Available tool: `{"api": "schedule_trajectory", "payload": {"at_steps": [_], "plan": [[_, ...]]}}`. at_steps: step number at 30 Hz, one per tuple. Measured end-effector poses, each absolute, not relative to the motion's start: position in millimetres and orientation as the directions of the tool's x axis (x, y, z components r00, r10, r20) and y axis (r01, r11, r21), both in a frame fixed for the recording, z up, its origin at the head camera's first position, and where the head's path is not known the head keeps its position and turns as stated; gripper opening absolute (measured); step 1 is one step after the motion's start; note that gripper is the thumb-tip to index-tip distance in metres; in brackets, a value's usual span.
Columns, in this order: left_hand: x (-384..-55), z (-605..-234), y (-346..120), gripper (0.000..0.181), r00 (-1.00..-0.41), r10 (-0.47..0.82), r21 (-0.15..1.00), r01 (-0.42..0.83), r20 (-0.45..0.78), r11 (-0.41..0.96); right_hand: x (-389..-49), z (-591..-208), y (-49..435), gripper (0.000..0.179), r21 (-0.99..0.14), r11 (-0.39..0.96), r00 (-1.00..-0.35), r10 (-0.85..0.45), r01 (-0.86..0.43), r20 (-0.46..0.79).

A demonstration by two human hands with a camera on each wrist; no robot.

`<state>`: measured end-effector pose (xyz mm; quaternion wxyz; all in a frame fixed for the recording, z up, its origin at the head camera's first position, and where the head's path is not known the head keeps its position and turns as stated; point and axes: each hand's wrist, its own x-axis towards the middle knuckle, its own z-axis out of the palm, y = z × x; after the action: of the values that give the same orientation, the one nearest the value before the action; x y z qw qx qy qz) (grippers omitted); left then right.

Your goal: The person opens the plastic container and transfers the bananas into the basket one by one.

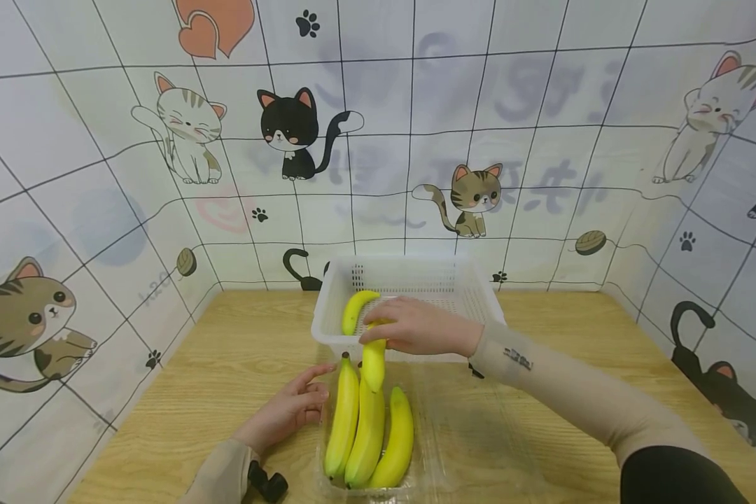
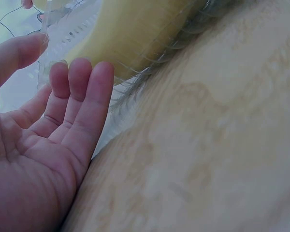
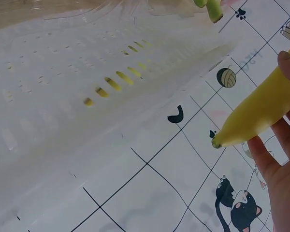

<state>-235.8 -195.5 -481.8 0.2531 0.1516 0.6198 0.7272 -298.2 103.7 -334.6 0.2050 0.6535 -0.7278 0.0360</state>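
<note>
The right hand (image 1: 418,325) is gripping a yellow banana (image 1: 374,364), the thumb on one side and the fingers on the other, and is holding it at the near rim of a white basket (image 1: 409,276). The fruit's long axis is running roughly toward the person, with its free end pointing down on the near side of that rim. This relation is what matters most: the basket's inside is lying just beyond the gripping fingers, while the free end is standing out over a clear plastic tray (image 1: 421,458), roughly in line with the middle banana (image 1: 367,434) there (whether the two are touching, the head view is not showing).

Of the two hands, the right is the one lying nearer the basket. The left hand (image 1: 292,409) is resting lower, beside the tray's left wall, its fingers loose and slightly bent, with no fruit in them; contact with that wall is hard to tell. The left banana (image 1: 342,420) and the right banana (image 1: 395,444) are flanking the middle one, all three lying lengthwise toward the basket. One curved banana (image 1: 355,311) is lying inside the basket, at its left side. Basket and tray are both standing on a wooden table (image 1: 252,350).
</note>
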Motion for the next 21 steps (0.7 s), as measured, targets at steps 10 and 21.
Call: {"api": "schedule_trajectory", "payload": {"at_steps": [10, 21], "plan": [[-237, -484, -196, 0.058, -0.823, 0.564, 0.979, -0.166, -0.072, -0.118, -310, -330, 103, 0.037, 0.226, 0.131, -0.041, -0.931, -0.965, 0.362], [-237, -485, -197, 0.057, -0.818, 0.572, 0.98, -0.154, -0.052, -0.13, -327, -328, 102, 0.038, 0.199, 0.141, -0.065, -0.936, -0.97, 0.346]]}}
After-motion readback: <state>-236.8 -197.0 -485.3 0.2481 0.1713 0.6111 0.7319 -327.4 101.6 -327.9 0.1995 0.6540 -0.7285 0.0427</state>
